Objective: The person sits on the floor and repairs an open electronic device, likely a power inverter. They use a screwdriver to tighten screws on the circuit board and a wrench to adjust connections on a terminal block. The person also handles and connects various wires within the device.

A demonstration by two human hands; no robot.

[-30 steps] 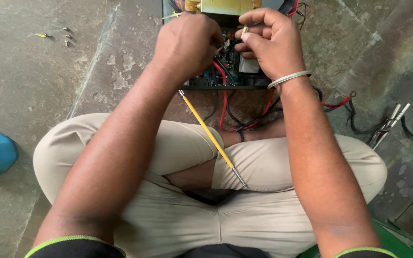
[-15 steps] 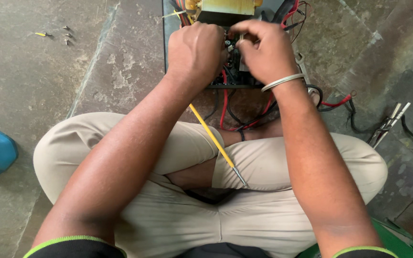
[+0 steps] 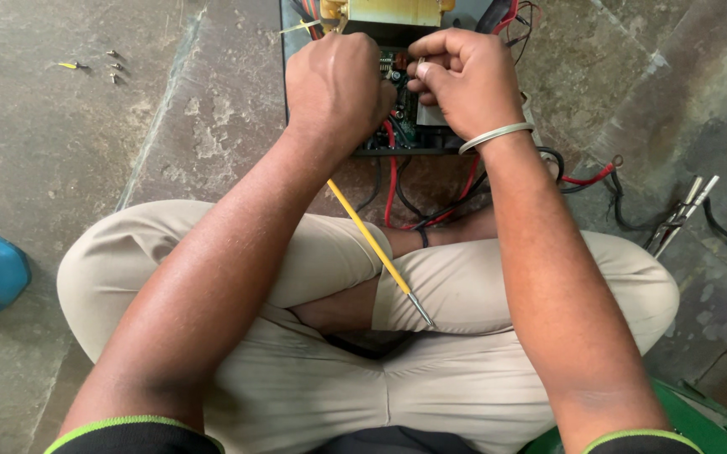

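- Both hands barely shifted since earlier, staying over the circuit board [image 3: 401, 126] at the floor's [image 3: 86, 151] top edge.
- Left hand [image 3: 338, 88] was fisted on a yellow-shafted screwdriver [image 3: 376, 252]; its handle was hidden.
- Right hand [image 3: 464, 80] pinched something too small to identify.

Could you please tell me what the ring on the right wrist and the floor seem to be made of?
The thin silver ring on the right wrist looks like polished metal, given its bright sheen. The grey floor appears to be rough, matt stone or concrete slabs, with pitted patches and a visible joint.

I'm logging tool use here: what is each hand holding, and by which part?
The left hand grips a yellow screwdriver at its handle end, tip toward the lap. The right hand pinches something small, too hidden to name.
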